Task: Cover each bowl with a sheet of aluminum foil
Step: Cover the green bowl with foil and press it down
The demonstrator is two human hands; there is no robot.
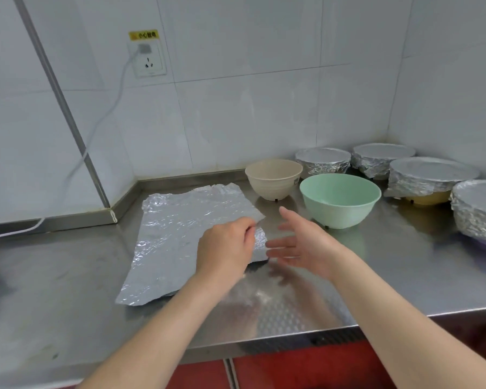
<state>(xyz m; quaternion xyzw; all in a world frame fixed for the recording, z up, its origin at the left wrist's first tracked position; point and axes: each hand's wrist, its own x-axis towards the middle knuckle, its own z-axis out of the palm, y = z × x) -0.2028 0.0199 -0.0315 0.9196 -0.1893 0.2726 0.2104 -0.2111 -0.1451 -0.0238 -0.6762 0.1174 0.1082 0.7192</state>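
left hand (225,247): pinches foil (177,228) at its right edge
right hand (303,242): spread, empty
foil: flat on table (404,262), near green bowl (340,200)
tip: lift by two corners, slowly, so it won't tear

Left hand (225,248) in a pinch, right hand (306,242) splayed.

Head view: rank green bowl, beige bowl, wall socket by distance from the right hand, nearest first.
1. Green bowl: just beyond the right hand, slightly to its right.
2. Beige bowl: farther back, near the wall.
3. Wall socket: high on the wall, far left.
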